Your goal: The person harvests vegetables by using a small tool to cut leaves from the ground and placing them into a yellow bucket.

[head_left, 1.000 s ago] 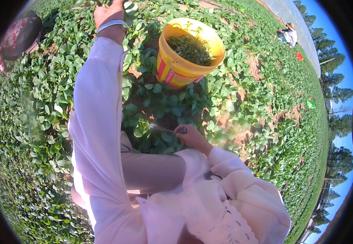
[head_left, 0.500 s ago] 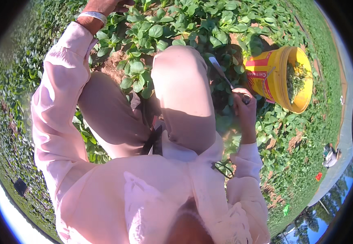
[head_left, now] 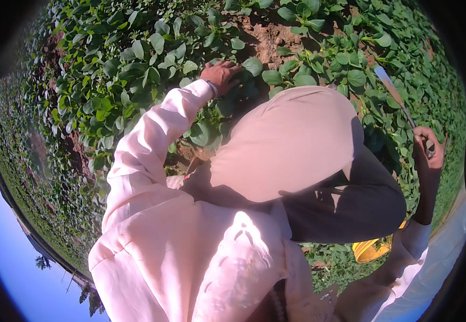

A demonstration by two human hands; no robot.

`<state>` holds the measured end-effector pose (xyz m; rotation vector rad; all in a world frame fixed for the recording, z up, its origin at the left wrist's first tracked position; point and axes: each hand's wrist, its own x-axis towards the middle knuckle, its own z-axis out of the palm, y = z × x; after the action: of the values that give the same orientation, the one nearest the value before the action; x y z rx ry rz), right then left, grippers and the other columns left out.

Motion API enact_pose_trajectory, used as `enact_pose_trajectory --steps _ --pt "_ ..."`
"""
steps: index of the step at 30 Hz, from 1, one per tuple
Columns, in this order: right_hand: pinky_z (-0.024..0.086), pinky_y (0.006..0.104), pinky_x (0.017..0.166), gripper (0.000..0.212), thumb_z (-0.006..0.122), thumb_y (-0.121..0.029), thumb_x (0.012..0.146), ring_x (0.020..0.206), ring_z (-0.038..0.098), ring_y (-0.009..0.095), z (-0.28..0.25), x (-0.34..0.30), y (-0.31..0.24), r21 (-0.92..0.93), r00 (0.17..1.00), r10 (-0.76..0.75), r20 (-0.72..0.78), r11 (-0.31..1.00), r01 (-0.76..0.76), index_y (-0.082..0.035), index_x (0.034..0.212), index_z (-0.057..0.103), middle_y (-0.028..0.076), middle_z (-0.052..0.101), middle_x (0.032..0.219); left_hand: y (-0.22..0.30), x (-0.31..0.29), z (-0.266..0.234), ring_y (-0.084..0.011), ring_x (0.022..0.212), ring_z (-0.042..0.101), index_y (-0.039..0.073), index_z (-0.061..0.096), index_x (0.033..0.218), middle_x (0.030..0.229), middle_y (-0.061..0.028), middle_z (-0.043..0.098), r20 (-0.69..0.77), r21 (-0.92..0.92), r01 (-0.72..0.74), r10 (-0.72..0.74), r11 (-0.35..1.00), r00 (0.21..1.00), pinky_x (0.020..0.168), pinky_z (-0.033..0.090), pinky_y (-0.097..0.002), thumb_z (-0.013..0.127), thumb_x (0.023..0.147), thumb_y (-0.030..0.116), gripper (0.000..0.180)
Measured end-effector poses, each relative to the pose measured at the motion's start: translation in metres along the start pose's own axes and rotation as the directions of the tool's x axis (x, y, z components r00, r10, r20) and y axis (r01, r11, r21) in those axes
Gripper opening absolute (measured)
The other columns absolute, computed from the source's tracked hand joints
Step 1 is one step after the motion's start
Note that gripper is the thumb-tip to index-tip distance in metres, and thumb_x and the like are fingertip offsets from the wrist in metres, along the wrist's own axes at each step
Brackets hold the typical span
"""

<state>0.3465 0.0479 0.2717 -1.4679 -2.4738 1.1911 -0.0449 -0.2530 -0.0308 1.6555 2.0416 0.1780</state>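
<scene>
My left hand [head_left: 221, 76] reaches down into the broad-leaved green plants [head_left: 157, 48], beside a patch of bare soil. Its fingers look stretched and slightly apart, and no object shows in them. Out at the right, my right hand [head_left: 429, 153] is closed around the handle of a narrow-bladed trowel [head_left: 403, 107]. The trowel's metal blade points up and left over the leaves, apart from my left hand. My bent knee [head_left: 302, 123] lies between the two hands.
A yellow bucket [head_left: 370, 251] stands low at the right, mostly hidden by my leg and right arm. Brown soil [head_left: 273, 40] shows between the plants ahead. Leafy rows spread on both sides, and pale sheeting [head_left: 448, 249] runs along the right edge.
My body and view have turned left. The bucket now sits low at the right behind my leg. My left hand is down among the leaves; my right still grips the trowel, farther out right.
</scene>
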Motion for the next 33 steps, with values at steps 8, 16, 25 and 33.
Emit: enact_pose_trajectory --steps 8,16,25,33 --pt "0.043 0.0351 0.056 0.011 0.063 -0.013 0.084 0.052 0.051 0.024 0.171 0.116 -0.064 -0.177 0.897 -0.296 0.328 0.914 0.366 -0.01 0.094 0.062 0.007 0.054 0.061 0.006 -0.068 0.028 -0.0283 0.135 0.036 0.014 0.05 0.133 0.14 -0.0089 0.045 0.078 0.214 -0.164 0.151 0.963 0.985 0.105 0.03 -0.0534 0.052 0.084 0.019 0.049" --pt "0.045 0.0429 0.058 0.017 0.064 -0.006 0.076 0.06 0.055 0.039 0.342 0.11 -0.06 0.025 0.82 -0.418 0.391 0.895 0.445 -0.01 0.093 0.063 0.02 0.056 0.064 0.026 -0.06 0.029 -0.0314 0.13 0.042 0.006 0.054 0.122 0.133 -0.0142 0.049 -0.041 0.013 -0.126 0.126 0.992 0.991 0.11 0.029 -0.0488 0.058 0.078 0.015 0.045" --pt "0.047 0.0487 0.064 0.02 0.059 -0.002 0.072 0.072 0.059 0.044 0.363 0.092 -0.065 0.026 0.818 -0.383 0.43 0.911 0.412 -0.008 0.091 0.062 0.022 0.061 0.071 -0.011 -0.02 0.01 -0.0398 0.08 0.064 0.007 0.053 0.107 0.108 -0.0174 0.059 -0.164 -0.191 0.39 -0.421 0.901 0.892 0.067 0.052 -0.0485 0.05 0.085 0.008 0.023" --pt "0.047 0.0464 0.061 0.015 0.061 -0.003 0.075 0.064 0.058 0.042 0.396 0.098 -0.052 0.245 0.877 -0.32 0.357 0.939 0.243 -0.008 0.089 0.064 0.02 0.06 0.067 -0.037 -0.007 0.035 -0.0381 0.096 0.064 0.009 0.06 0.113 0.107 -0.0189 0.065 0.214 -0.073 0.611 -0.586 0.788 0.782 0.08 0.051 -0.0484 0.051 0.089 0.024 0.03"
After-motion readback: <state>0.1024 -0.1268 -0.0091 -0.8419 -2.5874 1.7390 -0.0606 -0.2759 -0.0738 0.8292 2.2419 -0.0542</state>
